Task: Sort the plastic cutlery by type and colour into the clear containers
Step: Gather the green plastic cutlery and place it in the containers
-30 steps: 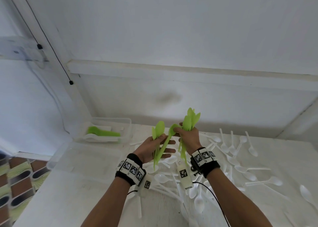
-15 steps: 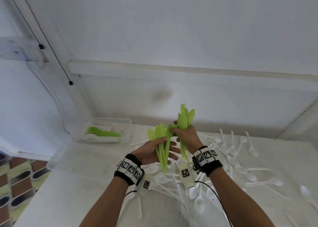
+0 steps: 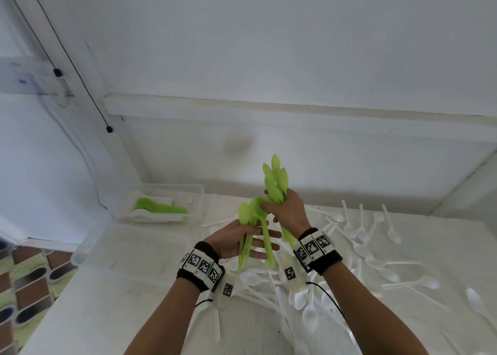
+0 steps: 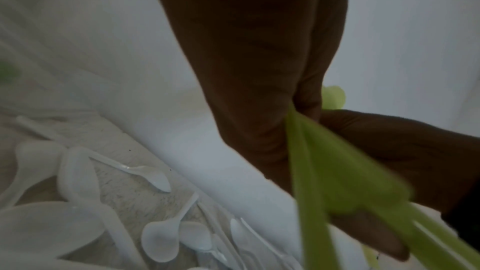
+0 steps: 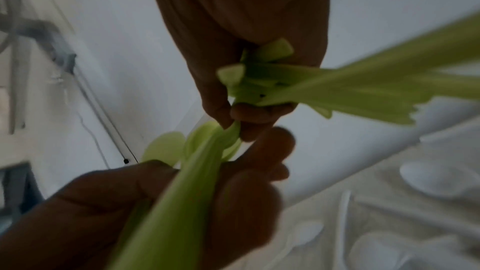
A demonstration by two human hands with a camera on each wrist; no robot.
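Observation:
My left hand (image 3: 234,236) is palm up above the table and holds a few green spoons (image 3: 250,220) between thumb and fingers, bowls up; the same green spoons (image 5: 176,202) show in the right wrist view. My right hand (image 3: 287,212) grips an upright bunch of green cutlery (image 3: 274,182). Its fingertips also pinch the top of one spoon in the left bunch. Fork tines show on that green bunch (image 5: 376,98) in the right wrist view. A clear container (image 3: 196,193) at the back left holds a green spoon (image 3: 158,206) and white pieces.
Several white spoons (image 3: 360,231) lie scattered over the white table (image 3: 107,314), from under my wrists to the right edge. A second clear container (image 3: 88,249) stands at the table's left edge. A white wall rises just behind. Patterned floor shows at far left.
The slanted green spoon now lies in line with the others in my left hand. Both hands have drawn closer together, and the right bunch stands straighter.

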